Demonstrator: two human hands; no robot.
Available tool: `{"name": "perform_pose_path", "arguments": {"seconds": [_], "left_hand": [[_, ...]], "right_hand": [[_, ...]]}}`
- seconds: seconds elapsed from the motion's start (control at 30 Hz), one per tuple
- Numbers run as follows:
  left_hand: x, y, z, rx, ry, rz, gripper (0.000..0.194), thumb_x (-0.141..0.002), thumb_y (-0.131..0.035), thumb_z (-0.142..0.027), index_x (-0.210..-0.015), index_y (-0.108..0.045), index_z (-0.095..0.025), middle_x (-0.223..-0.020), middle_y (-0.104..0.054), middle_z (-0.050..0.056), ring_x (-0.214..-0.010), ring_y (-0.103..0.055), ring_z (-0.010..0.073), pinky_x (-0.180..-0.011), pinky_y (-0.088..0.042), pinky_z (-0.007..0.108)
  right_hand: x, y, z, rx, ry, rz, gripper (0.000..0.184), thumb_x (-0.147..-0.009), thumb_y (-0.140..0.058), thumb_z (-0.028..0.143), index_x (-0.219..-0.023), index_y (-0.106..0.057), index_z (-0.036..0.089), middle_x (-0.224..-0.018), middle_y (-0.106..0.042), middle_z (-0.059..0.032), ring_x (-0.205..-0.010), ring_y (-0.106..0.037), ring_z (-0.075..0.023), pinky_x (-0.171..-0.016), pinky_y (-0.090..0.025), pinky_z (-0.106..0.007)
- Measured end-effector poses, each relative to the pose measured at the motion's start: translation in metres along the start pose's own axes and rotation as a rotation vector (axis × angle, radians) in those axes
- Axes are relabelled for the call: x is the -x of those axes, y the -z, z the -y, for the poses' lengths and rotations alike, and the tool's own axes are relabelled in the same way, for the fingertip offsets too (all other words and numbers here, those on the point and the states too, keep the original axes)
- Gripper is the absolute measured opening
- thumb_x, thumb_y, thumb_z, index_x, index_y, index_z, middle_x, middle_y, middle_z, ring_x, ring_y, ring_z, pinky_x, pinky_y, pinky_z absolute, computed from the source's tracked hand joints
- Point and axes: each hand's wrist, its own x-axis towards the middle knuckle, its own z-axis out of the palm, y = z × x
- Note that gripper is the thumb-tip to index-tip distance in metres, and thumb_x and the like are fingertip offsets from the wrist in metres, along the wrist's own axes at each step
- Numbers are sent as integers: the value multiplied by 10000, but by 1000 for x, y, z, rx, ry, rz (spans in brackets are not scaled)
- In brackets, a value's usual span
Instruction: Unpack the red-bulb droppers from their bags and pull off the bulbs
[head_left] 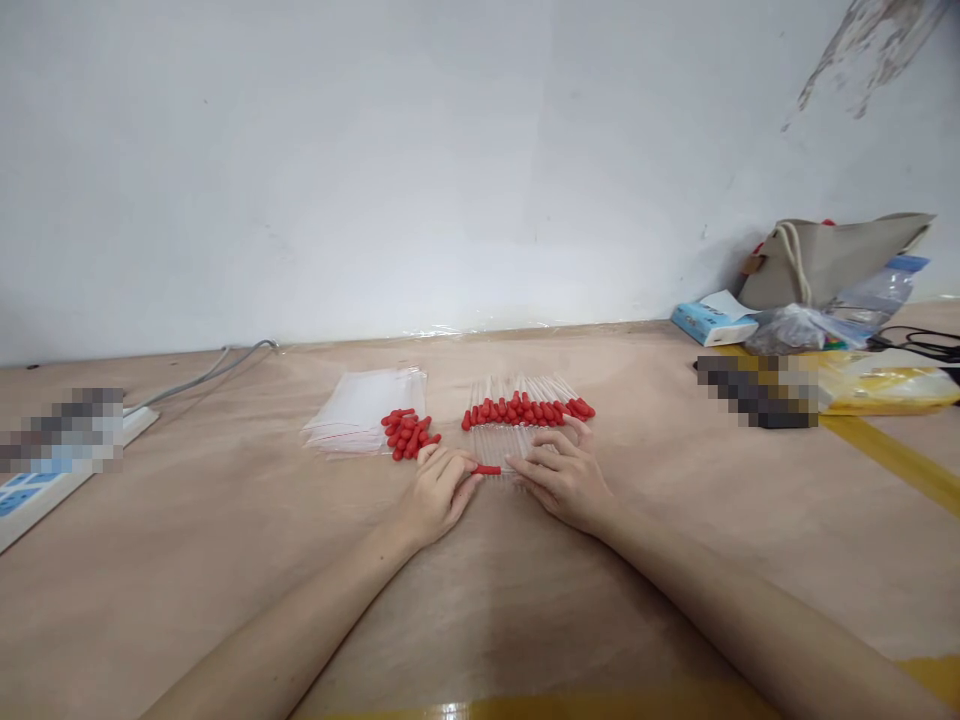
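A small red piece [489, 470], rubbery by its look, is held at the middle of the table [315, 560], between the closed fingertips of the left hand [441, 488]; across a narrow gap, some of the clear tubes [496, 445] are partly covered by the right hand [568, 478], and whether anything is pinched there cannot be told. For good handling, the red piece is judged best gripped lightly (soft stuff is easily squeezed out of shape) and held level, its free end pointed straight at the right fingertips, so that anything brought to it can be met squarely; the thin tubes should be treated gently, since bending seems likely under a hard push. The piece is seen as short, narrow and bright red, lying crosswise to the tubes, with its left end hidden by fingers. Farther out, a band of red bulbs [517, 409] is laid across the tubes, a loose heap of similar bulbs [407, 434] is gathered just beyond the left hand, and flat plastic bags [367, 402] are stacked left of that heap
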Motion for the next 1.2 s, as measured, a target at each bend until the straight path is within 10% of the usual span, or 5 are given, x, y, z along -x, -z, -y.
{"name": "perform_pose_path", "arguments": {"seconds": [0.2,1.2], "left_hand": [[0,-2,-5,-12,-10,20,238,-826,-503,-278,-1051,-525,-207,-982,-617,56,-898,-549,175,-815,-325,352],[1,10,-5,-50,-45,118,159,-848,-439,-214,-764,-573,-201,-805,-643,12,-746,-508,153,-743,-326,347]], "right_hand": [[3,-2,6,-28,4,28,164,-829,-504,250,-928,-630,285,-645,-605,33,-762,-516,-137,-968,-204,-444],[13,5,1,-30,112,-41,251,-802,-502,163,-944,-611,339,-701,-661,83,-733,-542,-115,-909,-234,-403]]}}
